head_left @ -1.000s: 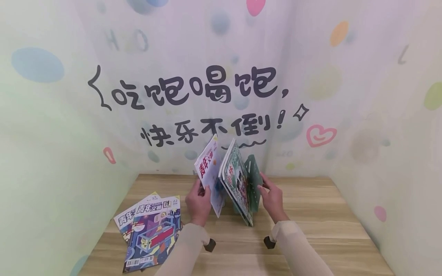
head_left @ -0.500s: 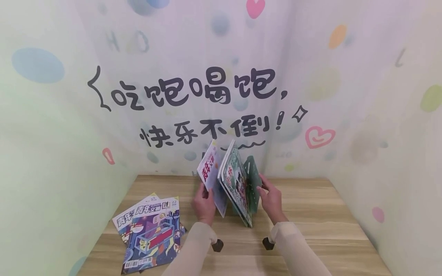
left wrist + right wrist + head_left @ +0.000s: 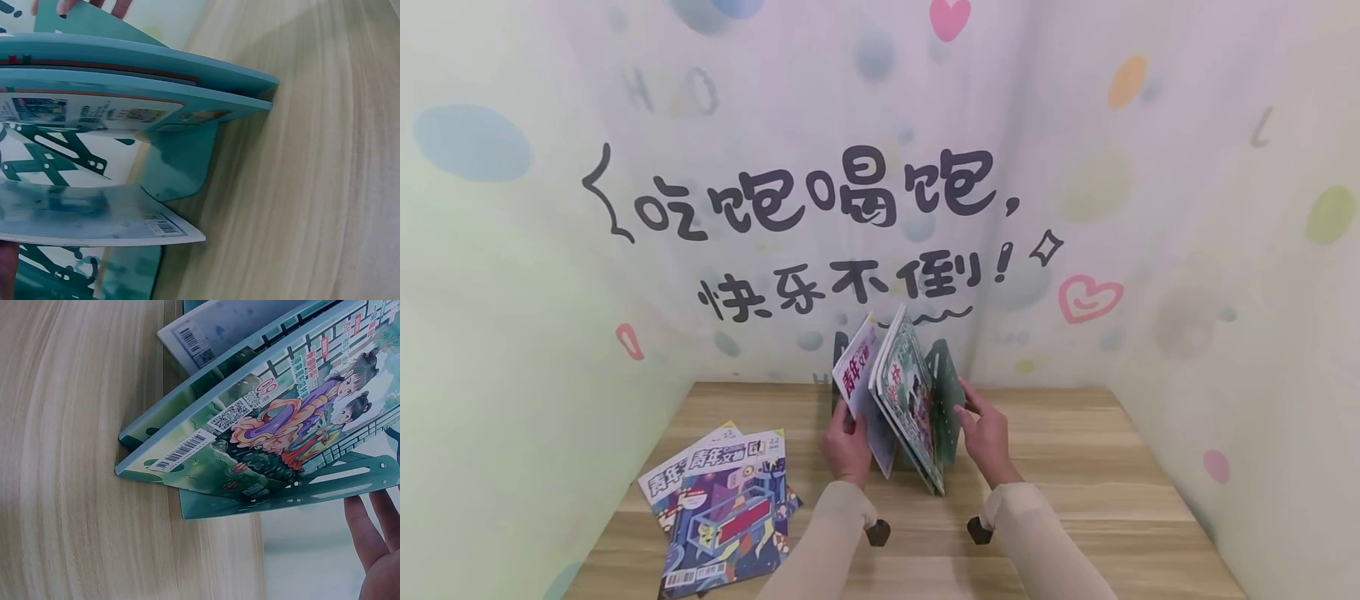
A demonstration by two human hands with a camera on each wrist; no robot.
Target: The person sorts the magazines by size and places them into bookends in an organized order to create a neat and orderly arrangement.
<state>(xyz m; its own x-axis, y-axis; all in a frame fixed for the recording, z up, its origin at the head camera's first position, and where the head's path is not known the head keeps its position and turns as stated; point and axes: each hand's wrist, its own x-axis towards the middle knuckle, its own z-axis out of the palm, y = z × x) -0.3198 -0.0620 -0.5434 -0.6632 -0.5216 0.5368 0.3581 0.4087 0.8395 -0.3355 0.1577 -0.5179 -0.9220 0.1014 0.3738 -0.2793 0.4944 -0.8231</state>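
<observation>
My left hand grips the lower edge of a pale magazine, thumb on one side and fingers on the other. It stands tilted inside a green metal book rack, whose crossed, slotted base bars show in the left wrist view. Two thicker green illustrated magazines lean together in the rack, right of the pale one. At the right, my right hand holds the rack's end panel with its fingertips; part of that grasp is hidden.
Two overlapping magazines lie flat at the left of the wooden table. A printed wall hanging rises behind the table. Pale walls flank both sides.
My left hand has moved right with the pale magazine, bringing it lower and closer to the green magazines. The rack's left panel is now visible behind it. My right hand stays on the right panel.
</observation>
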